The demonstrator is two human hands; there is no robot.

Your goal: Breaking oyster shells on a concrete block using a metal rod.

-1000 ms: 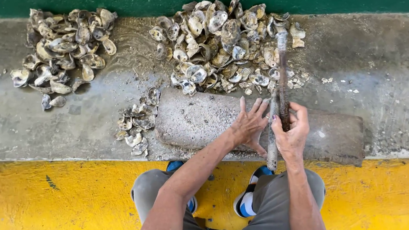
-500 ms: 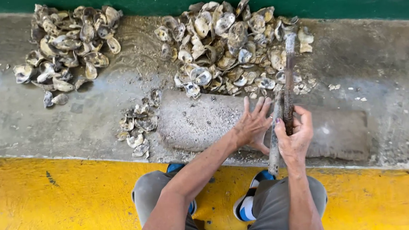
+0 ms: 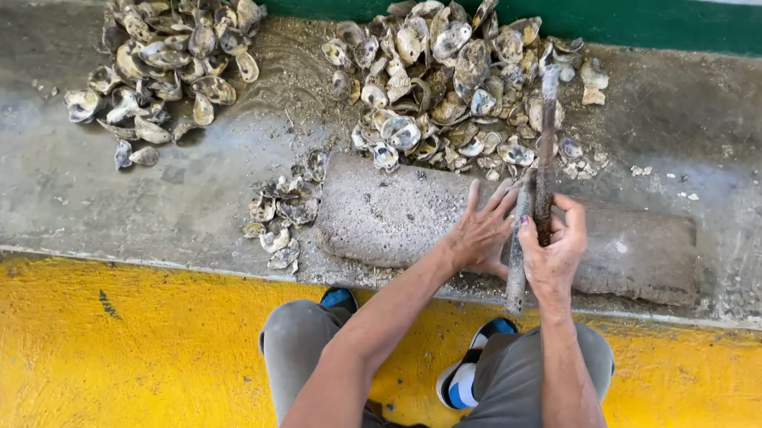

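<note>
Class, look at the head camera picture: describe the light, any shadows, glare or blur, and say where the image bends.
Head view: bright, even daylight; soft shadows only under the shell pile and the stone block. No strong glare, though the yellow floor is vivid. Hands, left and right, look sharp. The green stripe slants, hinting at wide-angle tilt.

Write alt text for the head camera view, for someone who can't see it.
A person crouches at a concrete ledge; the right hand grips a metal rod, the left hand rests on a stone block. Piles of oyster shells lie beyond.
</note>
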